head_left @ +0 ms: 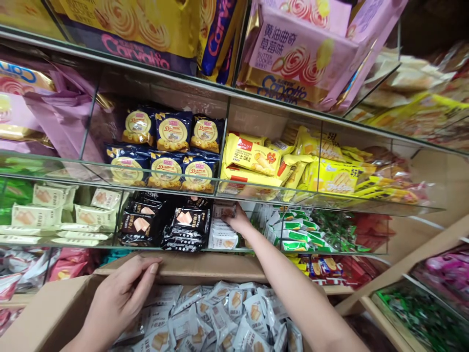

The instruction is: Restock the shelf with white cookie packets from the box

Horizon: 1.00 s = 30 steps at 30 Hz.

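My right hand [240, 221] reaches into a lower glass shelf bay, its fingers closed on a small wrapped cake packet [224, 209]. That packet is over a stack of white packets [224, 237]. My left hand [122, 291] is above the left side of an open cardboard box [179, 264], fingers curled in and thumb near the index finger. Nothing shows between them. Many loose white cake packets [220, 313] fill the box below both arms. Black cake packets [187, 222] stand stacked to the left of the white ones.
Glass dividers and front panels [252, 188] edge the shelves. Blue cookie packets [172, 132] and yellow packets [252, 154] sit one shelf up. Green-and-white packets [293, 230] lie right of my right hand. Large pink cookie bags [296, 58] are on top.
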Available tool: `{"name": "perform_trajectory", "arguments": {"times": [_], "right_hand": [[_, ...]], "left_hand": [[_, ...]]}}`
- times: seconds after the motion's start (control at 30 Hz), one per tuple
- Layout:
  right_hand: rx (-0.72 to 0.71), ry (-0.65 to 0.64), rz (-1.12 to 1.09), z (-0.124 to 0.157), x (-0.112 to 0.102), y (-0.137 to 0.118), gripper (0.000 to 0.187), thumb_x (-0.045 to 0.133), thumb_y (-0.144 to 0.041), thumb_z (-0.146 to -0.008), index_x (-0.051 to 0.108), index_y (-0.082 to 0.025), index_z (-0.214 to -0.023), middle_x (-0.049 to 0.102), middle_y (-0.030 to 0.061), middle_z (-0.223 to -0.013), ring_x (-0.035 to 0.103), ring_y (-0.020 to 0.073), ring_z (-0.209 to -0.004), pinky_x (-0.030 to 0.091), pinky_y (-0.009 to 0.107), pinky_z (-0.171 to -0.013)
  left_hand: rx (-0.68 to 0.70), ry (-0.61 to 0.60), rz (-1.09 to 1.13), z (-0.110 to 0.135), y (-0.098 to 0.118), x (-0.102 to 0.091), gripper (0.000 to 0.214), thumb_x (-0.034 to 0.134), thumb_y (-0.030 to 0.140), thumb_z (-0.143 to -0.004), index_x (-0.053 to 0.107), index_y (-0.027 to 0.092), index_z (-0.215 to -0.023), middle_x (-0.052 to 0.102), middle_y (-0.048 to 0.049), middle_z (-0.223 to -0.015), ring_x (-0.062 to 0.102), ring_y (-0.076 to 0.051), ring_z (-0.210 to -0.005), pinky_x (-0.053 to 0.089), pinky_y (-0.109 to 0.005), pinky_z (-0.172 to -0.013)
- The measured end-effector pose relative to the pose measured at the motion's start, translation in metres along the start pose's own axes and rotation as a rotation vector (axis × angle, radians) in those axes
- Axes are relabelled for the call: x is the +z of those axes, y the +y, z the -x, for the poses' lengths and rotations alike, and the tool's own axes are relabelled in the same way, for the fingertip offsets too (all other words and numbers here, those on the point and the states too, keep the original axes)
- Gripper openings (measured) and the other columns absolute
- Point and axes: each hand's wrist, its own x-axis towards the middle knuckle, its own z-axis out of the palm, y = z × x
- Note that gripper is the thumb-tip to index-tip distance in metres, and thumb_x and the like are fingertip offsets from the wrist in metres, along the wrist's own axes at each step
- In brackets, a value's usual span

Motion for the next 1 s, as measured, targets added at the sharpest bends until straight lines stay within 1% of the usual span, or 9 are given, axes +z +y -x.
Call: {"name": "perform_trajectory", "arguments": {"times": [0.1, 0.33, 0.43, 0.53, 0.67, 0.73, 0.83, 0.93, 1.0], "right_hand": [[0.006, -0.001, 0.001, 0.0, -0.002, 0.001, 0.062, 0.066, -0.034, -0.061, 0.039, -0.023, -0.116, 0.059, 0.0048, -0.107, 0.056, 0.0208, -0.096, 0.043, 0.03, -0.081], [0.009, 0.031, 0.061, 0.003, -0.009, -0.003, 0.069, 0.061, -0.047, -0.064, 0.034, -0.016, -0.12, 0.053, 0.0135, -0.117, 0.05, 0.0261, -0.107, 0.041, 0.034, -0.085], [0.009, 0.049, 0.094, 0.003, -0.007, -0.006, 0.065, 0.056, -0.049, -0.069, 0.034, -0.016, -0.12, 0.053, 0.0144, -0.116, 0.051, 0.0267, -0.107, 0.041, 0.035, -0.084], [-0.003, 0.046, 0.119, 0.002, -0.002, -0.008, 0.055, 0.051, -0.044, -0.075, 0.036, -0.016, -0.12, 0.057, 0.0132, -0.113, 0.054, 0.0257, -0.104, 0.041, 0.034, -0.083], [-0.033, 0.052, 0.133, 0.003, 0.0, -0.008, 0.053, 0.051, -0.043, -0.075, 0.04, -0.016, -0.119, 0.059, 0.012, -0.11, 0.056, 0.0242, -0.101, 0.043, 0.032, -0.082], [-0.039, 0.083, 0.135, 0.004, -0.003, -0.009, 0.054, 0.05, -0.045, -0.076, 0.041, -0.014, -0.118, 0.056, 0.0138, -0.113, 0.054, 0.0243, -0.105, 0.041, 0.031, -0.085], [-0.054, 0.153, 0.139, 0.006, -0.012, -0.012, 0.048, 0.043, -0.04, -0.08, 0.044, -0.007, -0.115, 0.051, 0.0204, -0.117, 0.046, 0.0268, -0.113, 0.036, 0.035, -0.092], [-0.108, 0.19, 0.14, 0.019, -0.024, -0.019, 0.042, 0.043, -0.036, -0.08, 0.049, -0.007, -0.109, 0.052, 0.0208, -0.114, 0.044, 0.0281, -0.114, 0.033, 0.039, -0.094], [-0.231, 0.21, 0.129, 0.042, -0.03, -0.024, 0.036, 0.045, -0.036, -0.08, 0.053, -0.011, -0.104, 0.054, 0.0171, -0.113, 0.046, 0.0267, -0.111, 0.035, 0.04, -0.094]], "left_hand": [[0.013, -0.008, -0.004, 0.0, -0.001, 0.001, 0.023, 0.042, 0.038, -0.084, 0.057, 0.021, -0.088, 0.065, -0.0004, -0.079, 0.062, -0.015, -0.072, 0.045, -0.021, -0.065], [-0.006, -0.004, 0.015, -0.001, 0.001, 0.002, 0.022, 0.042, 0.037, -0.084, 0.058, 0.022, -0.09, 0.065, 0.0003, -0.083, 0.062, -0.015, -0.076, 0.046, -0.021, -0.068], [-0.005, 0.006, 0.02, -0.001, 0.003, 0.002, 0.022, 0.043, 0.036, -0.084, 0.058, 0.021, -0.089, 0.065, 0.0006, -0.08, 0.062, -0.014, -0.074, 0.046, -0.021, -0.068], [-0.02, 0.005, 0.038, -0.002, 0.002, 0.002, 0.023, 0.042, 0.037, -0.084, 0.058, 0.022, -0.089, 0.066, 0.0004, -0.082, 0.062, -0.014, -0.076, 0.046, -0.02, -0.068], [-0.046, -0.014, 0.076, -0.003, -0.001, 0.0, 0.025, 0.044, 0.038, -0.084, 0.06, 0.022, -0.094, 0.067, -0.0001, -0.09, 0.063, -0.015, -0.082, 0.047, -0.02, -0.074], [-0.061, -0.033, 0.094, -0.004, -0.001, -0.002, 0.026, 0.045, 0.038, -0.083, 0.061, 0.022, -0.096, 0.068, -0.0014, -0.092, 0.062, -0.015, -0.085, 0.047, -0.021, -0.078], [-0.099, -0.074, 0.137, -0.003, 0.001, -0.006, 0.026, 0.046, 0.036, -0.083, 0.061, 0.021, -0.098, 0.068, -0.0033, -0.095, 0.062, -0.016, -0.088, 0.048, -0.025, -0.08], [-0.148, -0.088, 0.21, -0.001, 0.002, -0.007, 0.024, 0.047, 0.033, -0.082, 0.062, 0.021, -0.097, 0.068, -0.0032, -0.095, 0.061, -0.017, -0.089, 0.048, -0.028, -0.081], [-0.171, -0.089, 0.24, 0.0, 0.002, -0.006, 0.023, 0.047, 0.032, -0.082, 0.062, 0.022, -0.096, 0.068, -0.0024, -0.094, 0.061, -0.016, -0.088, 0.048, -0.027, -0.08]]}}
